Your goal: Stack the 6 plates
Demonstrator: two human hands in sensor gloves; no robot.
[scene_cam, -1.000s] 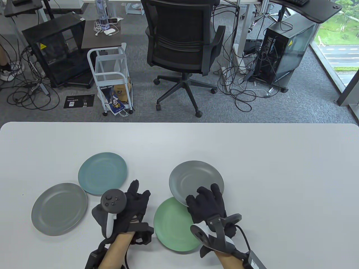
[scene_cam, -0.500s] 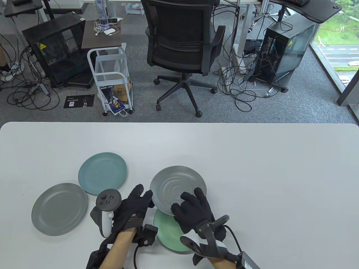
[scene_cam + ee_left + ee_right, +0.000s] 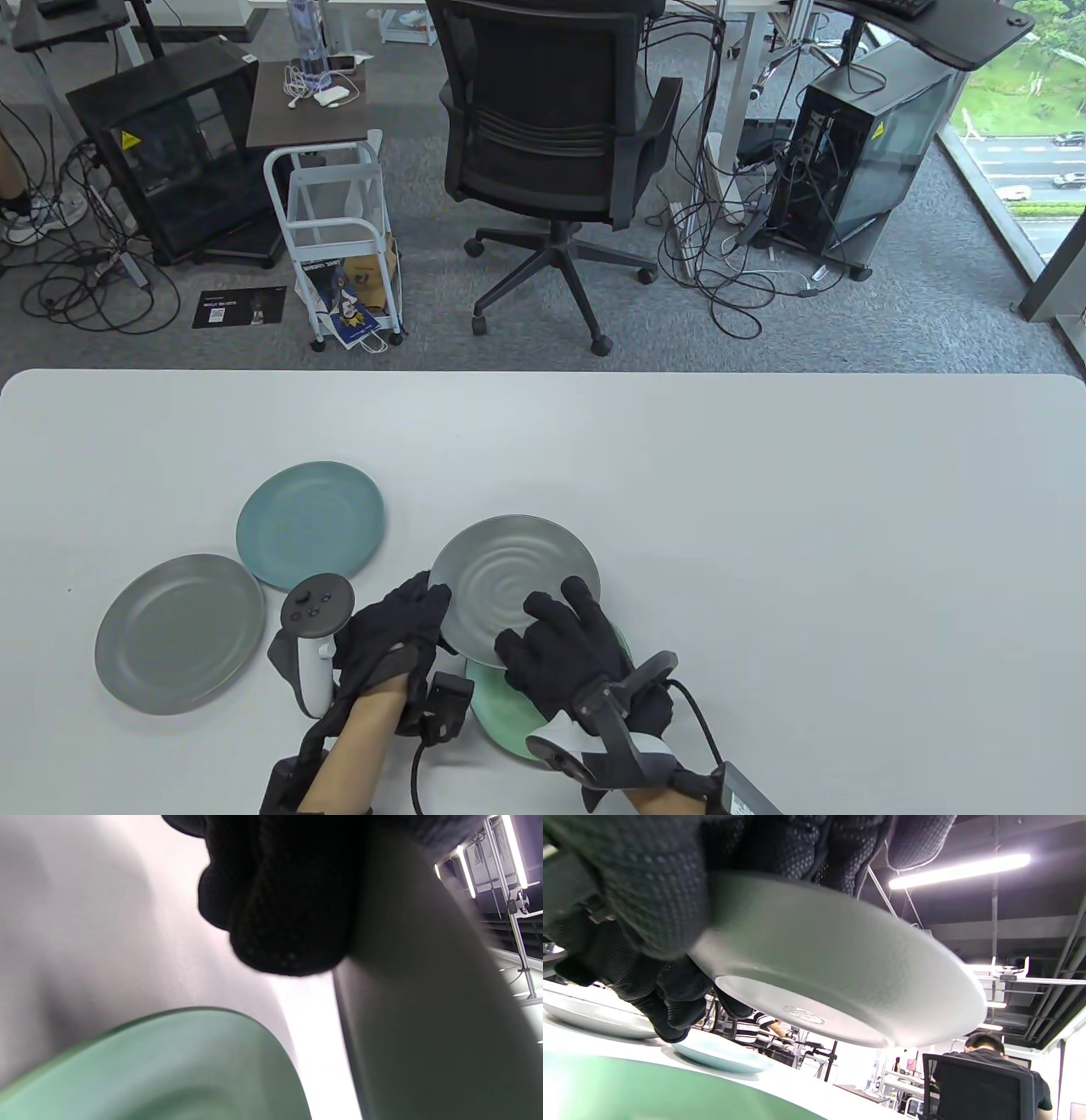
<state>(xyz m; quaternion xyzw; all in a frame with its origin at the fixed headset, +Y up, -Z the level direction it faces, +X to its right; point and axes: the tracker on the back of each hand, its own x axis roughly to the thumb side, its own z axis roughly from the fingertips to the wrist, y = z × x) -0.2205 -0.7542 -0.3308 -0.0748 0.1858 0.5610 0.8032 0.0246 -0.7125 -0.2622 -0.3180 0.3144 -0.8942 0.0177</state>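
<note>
R hand grips near rim of the lifted grey plate, thumb under, fingers on top; plate hangs above the green plate. L hand touches its left rim, fingers loosely spread. Underside stamp unreadable. Teal plate & 2nd grey plate lie left of the green plate.

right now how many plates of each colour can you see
grey plates: 2 (held plate, left plate)
blue plate: 1
green plate: 1
total: 4 in view
</note>
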